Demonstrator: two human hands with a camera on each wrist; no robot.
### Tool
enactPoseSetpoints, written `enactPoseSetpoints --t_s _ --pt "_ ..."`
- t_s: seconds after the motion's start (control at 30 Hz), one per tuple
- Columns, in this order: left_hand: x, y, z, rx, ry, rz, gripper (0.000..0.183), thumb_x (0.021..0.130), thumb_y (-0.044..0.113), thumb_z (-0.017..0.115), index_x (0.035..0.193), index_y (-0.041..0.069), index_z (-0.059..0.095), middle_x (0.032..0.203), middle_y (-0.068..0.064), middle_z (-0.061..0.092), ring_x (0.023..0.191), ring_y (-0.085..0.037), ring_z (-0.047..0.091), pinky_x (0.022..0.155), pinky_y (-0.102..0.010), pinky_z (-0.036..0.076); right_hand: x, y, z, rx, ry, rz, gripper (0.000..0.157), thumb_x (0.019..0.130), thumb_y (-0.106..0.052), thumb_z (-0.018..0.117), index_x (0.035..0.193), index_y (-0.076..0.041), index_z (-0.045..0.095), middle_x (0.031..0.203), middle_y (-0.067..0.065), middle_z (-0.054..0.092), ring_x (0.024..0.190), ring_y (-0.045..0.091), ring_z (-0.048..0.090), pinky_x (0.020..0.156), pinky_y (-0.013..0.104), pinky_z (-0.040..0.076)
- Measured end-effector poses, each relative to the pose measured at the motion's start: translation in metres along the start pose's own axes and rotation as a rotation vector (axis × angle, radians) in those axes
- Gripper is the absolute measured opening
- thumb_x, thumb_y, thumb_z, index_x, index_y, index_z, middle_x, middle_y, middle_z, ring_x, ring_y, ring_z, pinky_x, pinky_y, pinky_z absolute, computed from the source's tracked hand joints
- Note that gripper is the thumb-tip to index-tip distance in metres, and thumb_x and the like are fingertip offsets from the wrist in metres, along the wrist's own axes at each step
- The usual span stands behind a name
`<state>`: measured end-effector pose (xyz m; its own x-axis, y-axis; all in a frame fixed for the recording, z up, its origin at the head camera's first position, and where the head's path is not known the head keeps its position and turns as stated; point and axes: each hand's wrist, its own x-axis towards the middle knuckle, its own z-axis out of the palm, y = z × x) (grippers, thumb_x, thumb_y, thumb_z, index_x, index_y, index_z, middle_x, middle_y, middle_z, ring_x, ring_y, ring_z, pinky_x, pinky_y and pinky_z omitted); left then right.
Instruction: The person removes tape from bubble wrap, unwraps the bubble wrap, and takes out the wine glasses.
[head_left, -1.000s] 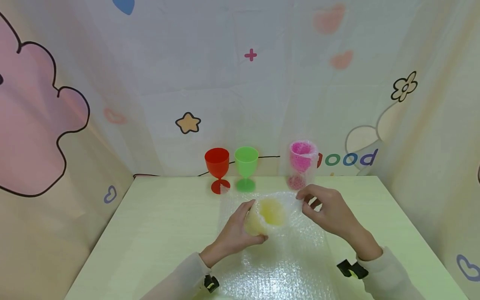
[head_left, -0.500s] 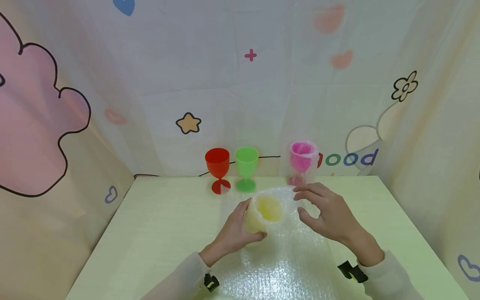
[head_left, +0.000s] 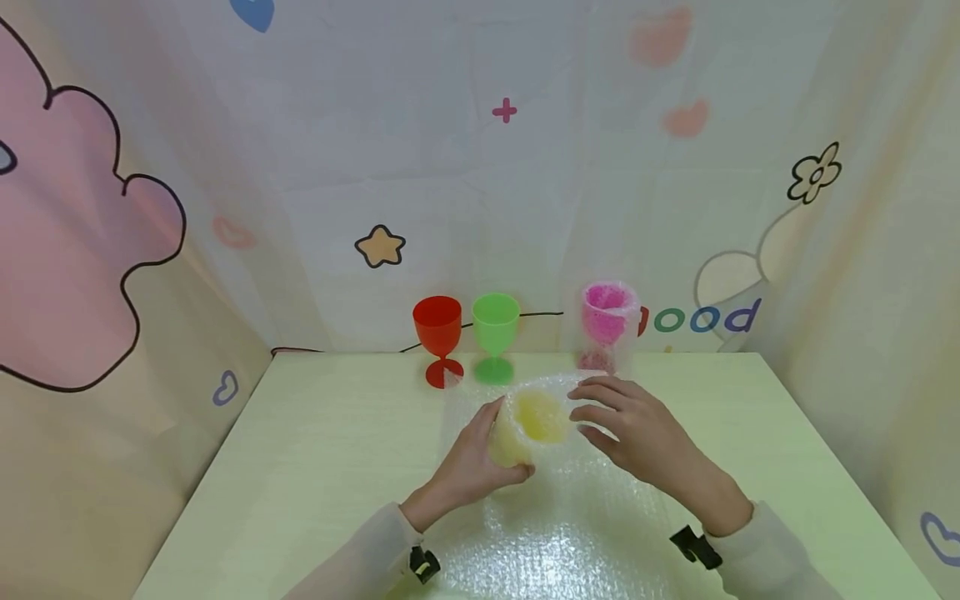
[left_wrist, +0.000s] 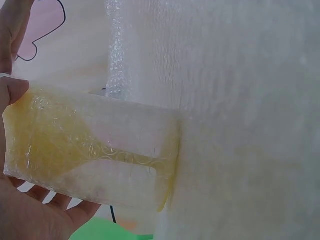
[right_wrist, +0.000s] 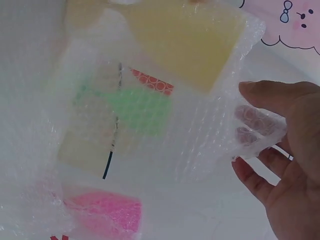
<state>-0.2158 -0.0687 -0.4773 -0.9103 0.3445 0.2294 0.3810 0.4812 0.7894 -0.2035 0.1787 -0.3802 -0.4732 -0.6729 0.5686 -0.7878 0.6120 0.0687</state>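
Note:
A yellow goblet [left_wrist: 55, 140], wrapped in clear bubble wrap [head_left: 558, 508], is tilted with its mouth toward the head camera. My left hand [head_left: 476, 467] grips it round the bowl, thumb on the near side. Through the wrap the stem and foot show in the left wrist view. To the right of the goblet, my right hand [head_left: 637, 429] has its fingers spread at the loose flap of the wrap. In the right wrist view some fingertips show through the film, with the thumb [right_wrist: 260, 92] at its edge, apart from the fingers. More wrap lies flat on the table beneath.
A red goblet [head_left: 437, 325] and a green goblet [head_left: 495, 321] stand unwrapped at the table's back edge. Right of them is a pink goblet [head_left: 606, 312] in bubble wrap. A printed curtain [head_left: 450, 167] hangs behind the pale table [head_left: 322, 450].
My right hand has loosened from its pinch at the flap's corner, spread its fingers and moved left toward the goblet. The flap has risen slightly. My left hand keeps its hold.

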Motion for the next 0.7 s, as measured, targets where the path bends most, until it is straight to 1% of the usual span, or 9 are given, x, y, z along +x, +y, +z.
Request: enactPoseSetpoints --t_s 0.13,0.23,0.27,0.37,0.43,0.5,0.6,0.63,0.7 --pt "0.000 0.000 -0.001 0.005 0.002 0.009 0.085 0.069 0.044 0.075 0.140 0.033 0.028 0.126 0.012 0.047 0.107 -0.011 0.050 0.092 -0.036 0.048 0.004 0.001 -0.002 0.029 0.076 -0.011 0.022 0.071 -0.012 0.078 0.091 -0.015 0.071 0.099 -0.001 0.070 0.100 0.018 0.064 0.091 0.034 0.051" --pt "-0.001 0.000 -0.001 -0.012 -0.001 0.015 0.084 0.069 0.042 0.076 0.139 0.035 0.029 0.125 0.012 0.047 0.106 -0.011 0.051 0.091 -0.036 0.048 0.007 0.002 -0.006 0.049 0.143 -0.005 0.013 0.082 -0.022 0.071 0.091 -0.013 0.071 0.093 -0.002 0.071 0.091 0.016 0.066 0.084 0.033 0.054" --pt "-0.001 0.001 -0.001 -0.016 -0.002 0.019 0.084 0.068 0.042 0.076 0.138 0.035 0.030 0.125 0.013 0.048 0.106 -0.011 0.051 0.090 -0.036 0.048 0.009 0.003 -0.007 0.058 0.168 0.000 0.016 0.085 -0.027 0.067 0.091 -0.013 0.071 0.092 -0.002 0.071 0.089 0.016 0.067 0.081 0.032 0.054" --pt "-0.002 0.001 -0.001 -0.025 -0.003 0.032 0.083 0.068 0.039 0.077 0.137 0.036 0.031 0.124 0.013 0.048 0.106 -0.011 0.051 0.090 -0.036 0.048 0.015 0.004 -0.012 0.077 0.243 0.016 0.035 0.093 -0.040 0.049 0.090 -0.013 0.071 0.089 -0.002 0.071 0.086 0.015 0.069 0.078 0.029 0.055" --pt "-0.002 0.002 0.000 -0.024 -0.003 0.043 0.083 0.067 0.038 0.078 0.136 0.036 0.031 0.124 0.013 0.048 0.106 -0.010 0.051 0.091 -0.036 0.048 0.019 0.005 -0.015 0.096 0.288 0.035 0.039 0.094 -0.042 0.046 0.091 -0.013 0.071 0.090 -0.001 0.072 0.086 0.016 0.069 0.080 0.024 0.054" --pt "-0.003 0.002 0.000 -0.027 -0.007 0.053 0.084 0.067 0.037 0.079 0.136 0.036 0.032 0.125 0.014 0.048 0.106 -0.010 0.051 0.091 -0.035 0.048 0.022 0.007 -0.019 0.114 0.309 0.061 0.030 0.093 -0.037 0.053 0.092 -0.013 0.070 0.092 -0.001 0.072 0.087 0.014 0.069 0.082 0.018 0.052" --pt "-0.004 0.002 0.001 -0.020 -0.014 0.073 0.084 0.066 0.037 0.079 0.136 0.036 0.032 0.126 0.014 0.047 0.107 -0.009 0.051 0.091 -0.034 0.047 0.026 0.010 -0.023 0.135 0.324 0.112 0.013 0.084 -0.021 0.068 0.094 -0.013 0.070 0.090 -0.002 0.072 0.083 0.013 0.068 0.081 0.013 0.050" --pt "-0.004 0.002 0.001 -0.016 -0.016 0.082 0.084 0.066 0.037 0.079 0.136 0.036 0.032 0.127 0.014 0.047 0.107 -0.009 0.051 0.091 -0.034 0.047 0.028 0.012 -0.024 0.137 0.324 0.127 0.013 0.080 -0.015 0.071 0.093 -0.012 0.069 0.088 -0.002 0.072 0.080 0.013 0.068 0.078 0.013 0.050" --pt "-0.005 0.002 0.001 0.003 -0.020 0.097 0.085 0.066 0.037 0.079 0.136 0.037 0.031 0.127 0.015 0.046 0.107 -0.008 0.051 0.092 -0.032 0.047 0.031 0.015 -0.025 0.138 0.325 0.164 0.019 0.074 -0.006 0.075 0.091 -0.011 0.069 0.086 -0.001 0.072 0.077 0.013 0.067 0.073 0.013 0.050"
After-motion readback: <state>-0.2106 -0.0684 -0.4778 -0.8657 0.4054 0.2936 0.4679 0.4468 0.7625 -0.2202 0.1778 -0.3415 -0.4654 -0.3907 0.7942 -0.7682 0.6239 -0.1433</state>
